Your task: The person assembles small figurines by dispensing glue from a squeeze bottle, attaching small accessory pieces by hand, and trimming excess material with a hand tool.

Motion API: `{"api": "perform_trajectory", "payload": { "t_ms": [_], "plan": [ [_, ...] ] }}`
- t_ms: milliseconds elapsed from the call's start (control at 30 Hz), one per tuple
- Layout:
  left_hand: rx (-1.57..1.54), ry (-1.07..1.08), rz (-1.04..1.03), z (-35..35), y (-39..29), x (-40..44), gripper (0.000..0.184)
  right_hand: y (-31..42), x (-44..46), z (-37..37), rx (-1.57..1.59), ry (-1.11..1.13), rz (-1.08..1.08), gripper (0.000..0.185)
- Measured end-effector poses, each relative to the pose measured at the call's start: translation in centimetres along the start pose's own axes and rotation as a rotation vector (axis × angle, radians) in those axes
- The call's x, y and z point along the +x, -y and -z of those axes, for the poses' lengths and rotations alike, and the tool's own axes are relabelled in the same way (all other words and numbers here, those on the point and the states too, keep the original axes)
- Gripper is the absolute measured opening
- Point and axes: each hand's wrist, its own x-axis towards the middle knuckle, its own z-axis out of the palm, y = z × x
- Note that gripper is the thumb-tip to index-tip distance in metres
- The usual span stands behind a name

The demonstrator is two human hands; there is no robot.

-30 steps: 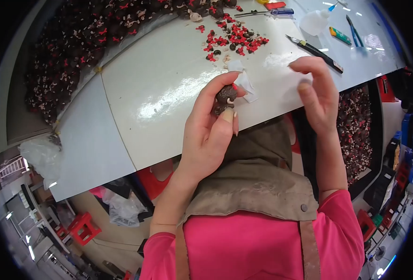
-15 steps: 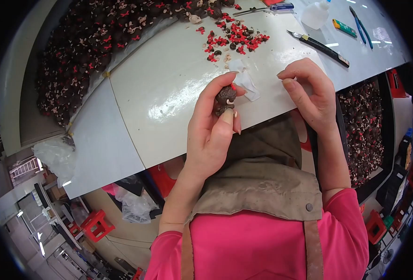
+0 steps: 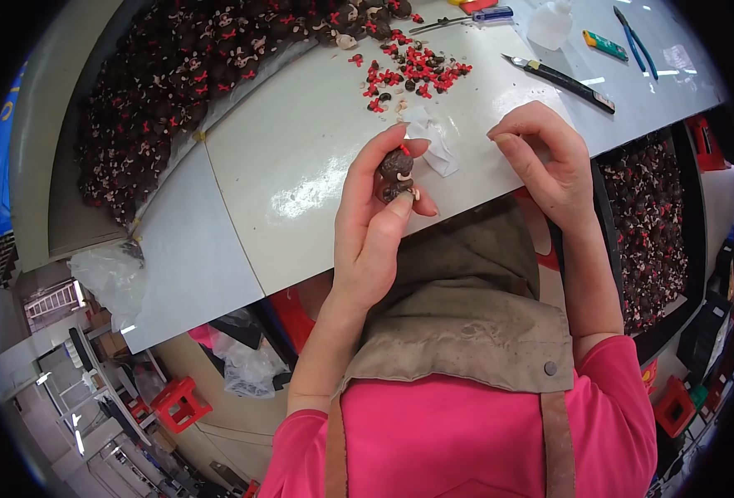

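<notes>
My left hand point(image 3: 369, 228) is closed around a small dark brown figurine point(image 3: 396, 166) with a red bit at its top and cream-coloured bits on it. The thumb presses on its lower part while fingers support it from behind. To the right, my right hand point(image 3: 552, 166) hovers near the table's front edge, its thumb and forefinger tips brought together. Whatever lies between those tips, if anything, is too small to make out. A crumpled white tissue point(image 3: 438, 154) lies just beyond the figurine. Farther back is a scatter of small red bow-shaped pieces point(image 3: 442, 75) mixed with dark bits.
A large heap of brown figurines point(image 3: 168, 108) fills the back left. Across the back right are a screwdriver point(image 3: 491, 14), utility knife point(image 3: 562, 83), clear bottle point(image 3: 550, 26), small green-and-yellow item point(image 3: 606, 46) and blue-handled pliers point(image 3: 638, 46). More pieces fill a black tray point(image 3: 645, 241) at right.
The view has shifted slightly. My left hand and the figurine have tilted a little; its thumb still presses the lower part. My right hand's fingertips stay together in nearly the same place.
</notes>
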Motion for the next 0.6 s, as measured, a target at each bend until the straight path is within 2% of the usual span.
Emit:
{"api": "perform_trajectory", "payload": {
  "t_ms": [100, 167, 233, 267, 300, 400, 467, 500, 533, 600],
  "plan": [
    [0.045, 0.069, -0.074, 0.4, 0.4, 0.1, 0.057, 0.1, 0.0, 0.0, 0.014, 0.021, -0.015, 0.012],
    [0.05, 0.067, -0.017, 0.1, 0.1, -0.3, 0.055, 0.9, 0.0, 0.0, 0.01, 0.049, -0.023, 0.02],
    [0.02, 0.06, 0.022, -0.4, -0.3, -0.4, 0.055, 2.1, -0.3, -0.2, 0.045, 0.172, 0.003, 0.039],
    [-0.011, 0.053, 0.033, -0.7, -0.4, -0.4, 0.057, 2.8, -0.4, -0.9, 0.086, 0.177, 0.086, 0.052],
    [-0.043, 0.044, 0.044, -1.1, -0.5, -0.5, 0.059, 3.2, -0.7, -1.8, 0.049, 0.186, 0.121, 0.054],
    [-0.089, 0.041, 0.014, -2.3, -0.9, -0.8, 0.063, 3.9, -1.4, -3.0, -0.079, 0.167, 0.165, 0.052],
    [0.002, 0.061, -0.012, -2.6, -0.6, -0.7, 0.066, 3.2, -1.4, -2.6, -0.111, 0.103, 0.196, 0.047],
    [0.006, 0.063, -0.024, -3.1, -0.2, -0.7, 0.066, 3.5, -1.6, -2.4, -0.119, 0.061, 0.153, 0.042],
    [0.096, 0.084, 0.009, -3.4, -0.5, -0.7, 0.067, 3.3, -1.8, -1.9, -0.138, 0.072, 0.162, 0.045],
    [0.079, 0.206, 0.064, -4.3, -0.7, -0.6, 0.07, 3.9, -2.6, -1.0, -0.085, 0.046, 0.031, 0.045]
  ]
}}
